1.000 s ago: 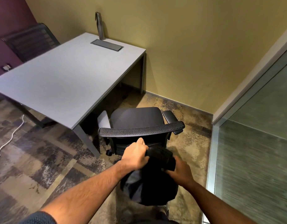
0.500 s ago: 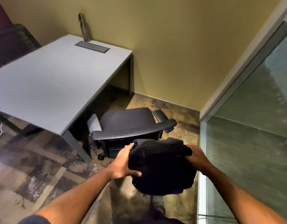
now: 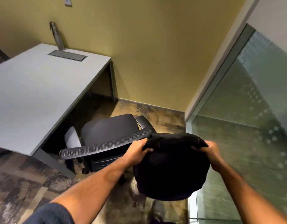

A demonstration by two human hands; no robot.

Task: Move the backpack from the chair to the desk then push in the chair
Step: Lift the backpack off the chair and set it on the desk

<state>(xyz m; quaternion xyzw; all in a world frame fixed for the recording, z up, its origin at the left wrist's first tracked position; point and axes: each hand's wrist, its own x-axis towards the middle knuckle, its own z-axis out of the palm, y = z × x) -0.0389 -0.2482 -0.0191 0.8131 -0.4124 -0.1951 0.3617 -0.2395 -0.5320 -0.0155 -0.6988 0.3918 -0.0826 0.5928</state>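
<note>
I hold a black backpack (image 3: 171,168) in the air, behind and to the right of the black office chair (image 3: 107,135). My left hand (image 3: 137,151) grips its upper left edge and my right hand (image 3: 209,152) grips its upper right edge. The chair's seat is bare; its mesh backrest faces me and it stands partly pulled out from the grey desk (image 3: 34,88). The desk top lies to the left, above the chair seat level.
A grey cable hatch (image 3: 67,55) and a metal post (image 3: 57,36) sit at the desk's far edge. A yellow wall stands behind. A frosted glass partition (image 3: 246,126) runs close on the right. Patterned carpet covers the floor.
The backpack has risen higher and shifted right, now level with the chair's backrest top. Both hands moved up to grip its upper edge. The camera view tilted up and leftward.
</note>
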